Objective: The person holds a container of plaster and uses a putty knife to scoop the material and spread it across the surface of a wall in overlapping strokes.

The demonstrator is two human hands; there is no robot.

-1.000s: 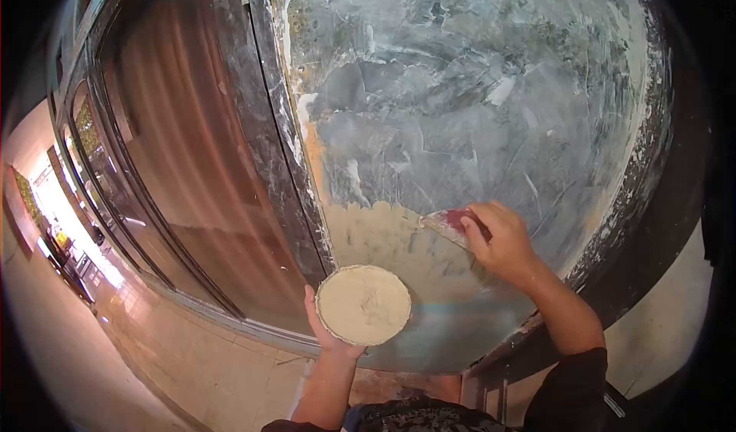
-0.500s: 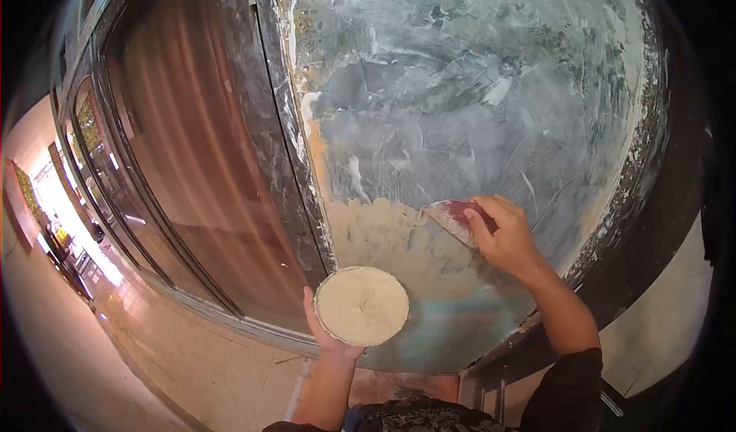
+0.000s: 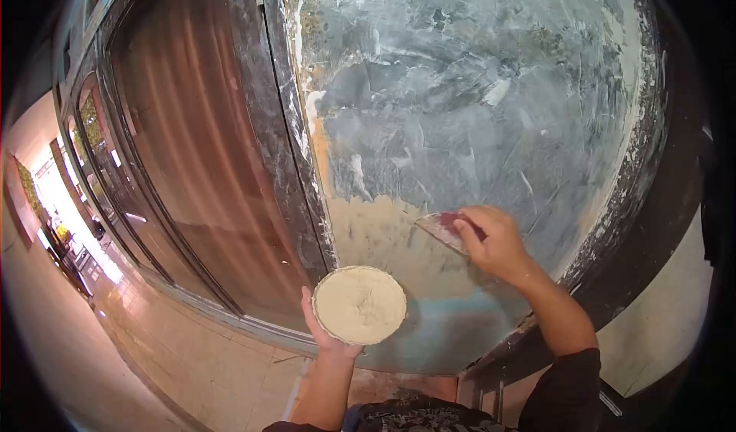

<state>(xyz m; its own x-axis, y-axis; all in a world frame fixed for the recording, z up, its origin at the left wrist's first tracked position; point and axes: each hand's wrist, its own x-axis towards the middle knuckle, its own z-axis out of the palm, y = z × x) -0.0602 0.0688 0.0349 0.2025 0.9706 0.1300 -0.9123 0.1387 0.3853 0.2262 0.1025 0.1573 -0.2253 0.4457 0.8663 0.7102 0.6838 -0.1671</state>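
Note:
My right hand (image 3: pixel 494 242) grips a dark red putty knife (image 3: pixel 446 231), its wide, smeared blade lying against the wall panel (image 3: pixel 460 148). Around and below the blade the panel carries a beige layer of putty (image 3: pixel 372 229); higher up it is grey with whitish streaks. Low in front of me, my left hand (image 3: pixel 326 332) is wrapped around the side and underside of a round tub of putty (image 3: pixel 360 305). Creamy beige putty fills the tub to near its rim, with a rough mark in the middle. The fingers beneath the tub are mostly hidden.
Left of the panel stands a dark, paint-flecked frame (image 3: pixel 287 125) beside a glass pane with a reddish-brown curtain (image 3: pixel 192 125) behind it. A dark, chipped edge (image 3: pixel 613 194) borders the panel on the right. Tiled floor (image 3: pixel 207 363) runs along the lower left.
My right hand and the putty knife have shifted slightly left and down over the beige area. The tub in my left hand has barely moved.

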